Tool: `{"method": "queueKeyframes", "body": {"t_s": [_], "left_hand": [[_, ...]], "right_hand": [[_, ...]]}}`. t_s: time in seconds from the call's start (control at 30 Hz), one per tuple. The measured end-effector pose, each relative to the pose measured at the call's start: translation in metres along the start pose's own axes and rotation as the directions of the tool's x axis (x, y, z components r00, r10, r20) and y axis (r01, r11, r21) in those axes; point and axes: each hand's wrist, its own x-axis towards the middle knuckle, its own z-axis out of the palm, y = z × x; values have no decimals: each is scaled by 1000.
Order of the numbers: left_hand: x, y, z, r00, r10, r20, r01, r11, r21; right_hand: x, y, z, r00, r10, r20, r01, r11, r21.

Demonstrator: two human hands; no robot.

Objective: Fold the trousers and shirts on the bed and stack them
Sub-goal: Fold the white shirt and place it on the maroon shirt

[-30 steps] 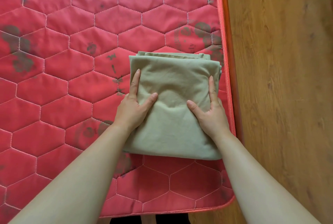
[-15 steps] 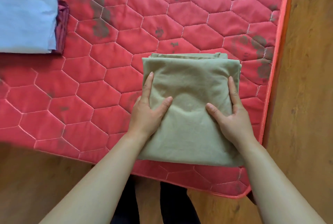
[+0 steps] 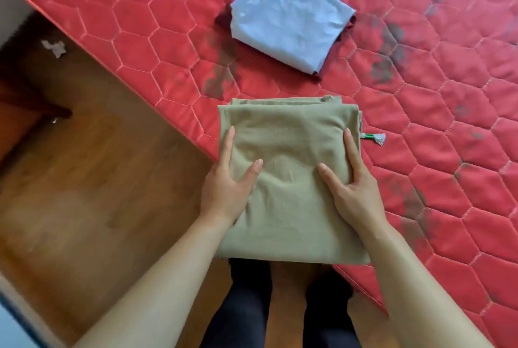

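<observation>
A folded khaki garment hangs in front of me, held over the near edge of the red quilted bed. My left hand grips its left side, thumb on top and index finger along the edge. My right hand grips the right side the same way. The other fingers are hidden under the cloth. Farther back on the bed lies a folded light blue shirt on top of a dark red garment, of which only the edges show.
A white and green tassel pokes out at the khaki garment's right edge. Wooden floor lies to the left of the bed, with a small pale scrap on it. My dark-trousered legs stand below the garment.
Both hands keep the same hold on the khaki garment. It has travelled along the bed, off its corner, and the blue shirt stack now lies just beyond it.
</observation>
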Motion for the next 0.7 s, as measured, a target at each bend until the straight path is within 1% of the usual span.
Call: {"method": "queueKeyframes", "body": {"t_s": [0.13,0.2,0.27,0.4,0.53,0.7], "left_hand": [[33,-43,-98,985,-57,-160,59,998,6],[50,-57,-133,973,-88,-215,84,996,-27],[72,-65,-158,964,-97,-248,81,994,-72],[134,-71,-198,958,-82,-276,50,992,-119],[212,-68,-232,955,-113,-275,70,984,-162],[321,-58,-283,953,-106,-285,50,979,-198]], "right_hand": [[29,-75,92,989,-93,114,96,995,-21],[49,-107,127,977,-135,168,141,990,-25],[71,-133,153,967,-172,190,182,983,-37],[126,-177,192,953,-225,205,236,971,-29],[196,-224,227,953,-218,210,230,973,-33],[294,-284,273,937,-258,234,277,960,-51]]}}
